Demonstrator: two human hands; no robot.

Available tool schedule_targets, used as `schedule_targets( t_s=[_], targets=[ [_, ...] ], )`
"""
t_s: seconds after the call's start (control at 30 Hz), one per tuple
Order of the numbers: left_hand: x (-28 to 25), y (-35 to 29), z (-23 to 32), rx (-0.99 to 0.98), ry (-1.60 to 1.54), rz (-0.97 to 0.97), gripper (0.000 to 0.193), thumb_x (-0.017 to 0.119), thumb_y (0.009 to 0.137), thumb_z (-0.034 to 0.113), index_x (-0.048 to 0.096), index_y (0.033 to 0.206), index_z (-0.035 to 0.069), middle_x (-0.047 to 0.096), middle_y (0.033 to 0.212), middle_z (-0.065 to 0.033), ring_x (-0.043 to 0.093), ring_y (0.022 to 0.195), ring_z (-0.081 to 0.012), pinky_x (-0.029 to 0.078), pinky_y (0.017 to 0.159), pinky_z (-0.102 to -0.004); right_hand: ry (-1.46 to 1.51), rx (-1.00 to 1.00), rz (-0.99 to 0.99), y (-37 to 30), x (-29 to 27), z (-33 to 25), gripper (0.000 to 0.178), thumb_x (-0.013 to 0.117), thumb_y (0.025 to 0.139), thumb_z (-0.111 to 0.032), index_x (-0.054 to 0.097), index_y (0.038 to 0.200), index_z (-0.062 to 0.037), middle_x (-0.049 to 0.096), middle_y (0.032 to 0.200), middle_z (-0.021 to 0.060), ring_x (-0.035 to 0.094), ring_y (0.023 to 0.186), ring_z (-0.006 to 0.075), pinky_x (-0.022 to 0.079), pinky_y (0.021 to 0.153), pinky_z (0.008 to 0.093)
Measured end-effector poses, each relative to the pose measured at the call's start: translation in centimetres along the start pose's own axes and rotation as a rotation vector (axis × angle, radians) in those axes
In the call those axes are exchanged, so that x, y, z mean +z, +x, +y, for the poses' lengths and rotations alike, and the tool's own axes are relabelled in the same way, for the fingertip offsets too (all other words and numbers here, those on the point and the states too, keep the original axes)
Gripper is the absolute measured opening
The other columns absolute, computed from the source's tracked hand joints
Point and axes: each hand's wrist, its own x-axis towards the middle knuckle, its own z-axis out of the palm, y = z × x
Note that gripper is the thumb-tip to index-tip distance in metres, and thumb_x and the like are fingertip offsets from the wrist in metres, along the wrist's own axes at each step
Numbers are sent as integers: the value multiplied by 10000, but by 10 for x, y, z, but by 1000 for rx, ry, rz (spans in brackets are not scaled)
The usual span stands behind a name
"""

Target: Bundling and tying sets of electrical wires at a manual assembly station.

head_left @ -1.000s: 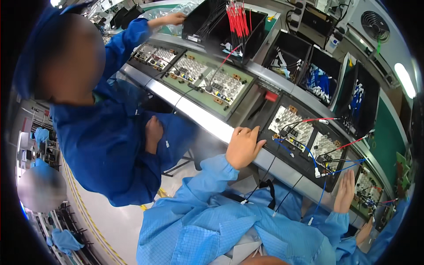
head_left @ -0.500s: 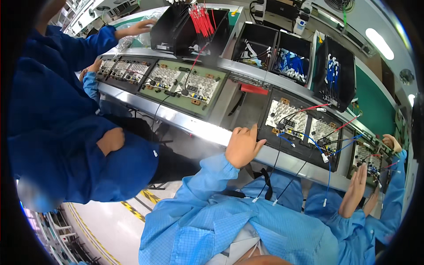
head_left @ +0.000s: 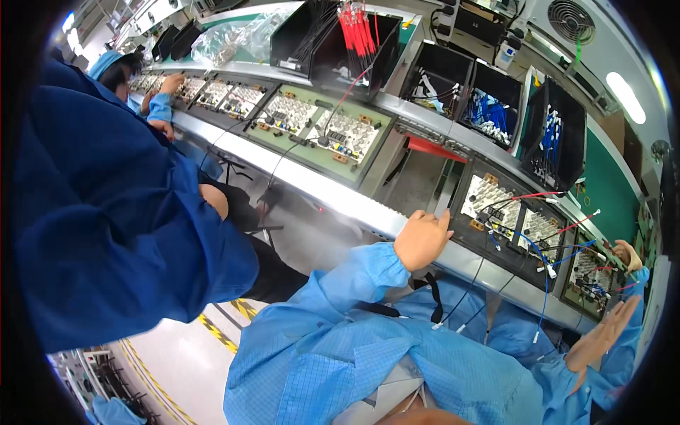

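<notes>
My left hand rests at the near left corner of a black tray, fingers partly bent and apart, gripping nothing. On the tray lie two white circuit boards with small displays and red, blue and black wires. Several wires hang over the near rail toward my lap, with white connectors at their ends. My right hand is off to the right in front of the rail, flat with fingers stretched, holding nothing. Beyond it, another person's hand is at a neighbouring wired board.
A metal rail runs along the line's near side. Left of my tray is a gap with a red strip, then a green tray with boards. Black bins of wires stand behind. A person in dark blue stands at left.
The view has shifted, carrying most things rightward in the picture. The black tray sits closer to the right-hand board, and more of the red strip shows. My right hand has tilted outward.
</notes>
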Motion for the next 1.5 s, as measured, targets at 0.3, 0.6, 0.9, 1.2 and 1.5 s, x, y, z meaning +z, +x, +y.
schedule_targets(
  t_s=[0.3, 0.6, 0.9, 1.2, 1.5],
  targets=[
    [-14, 11, -26, 29, -78, -247, 406, 530, 897, 238, 501, 1201, -31, 631, 757, -187, 625, 747, -342, 465, 691, -460, -544, -395, -233, 29, -31, -2, 398, 335, 1003, -117, 396, 1376, 8, 266, 1496, 193, 313, 1366, 324, 280, 1126, 406],
    [-51, -1, -77, 216, -391, -144, 357, 568, 878, 108, 575, 1226, 32, 673, 976, -164, 647, 853, -291, 501, 762, -362, 649, 364, -822, 224, -129, 292, 734, 619, 793, -202, 298, 1411, 30, 382, 1430, 173, 385, 1319, 276, 273, 1124, 402],
    [-83, -40, -104, -132, -891, -182, 296, 474, 942, 24, 576, 1218, -8, 651, 1083, -134, 617, 1003, -189, 499, 842, -271, -1028, -470, -1236, 44, -66, 180, 655, 602, 810, -280, 365, 1400, -123, 451, 1381, 190, 507, 1208, 180, 357, 1031, 379],
    [-66, -32, -21, 288, -533, -265, 572, 570, 866, 447, 557, 1244, 19, 507, 1316, -169, 436, 1238, -343, 298, 1058, -478, -1211, -707, -1037, 107, 250, 51, 440, 562, 846, -255, 462, 1261, -149, 509, 1239, 178, 555, 1104, 200, 408, 937, 395],
    [-62, -31, 29, 281, -546, -153, 441, 677, 785, 440, 639, 961, 37, 570, 1056, -154, 512, 1069, -340, 383, 924, -452, -1004, -742, -1014, 159, 463, 2, 268, 589, 825, -250, 607, 1070, -143, 600, 1044, 147, 605, 983, 251, 470, 827, 413]
  ],
)
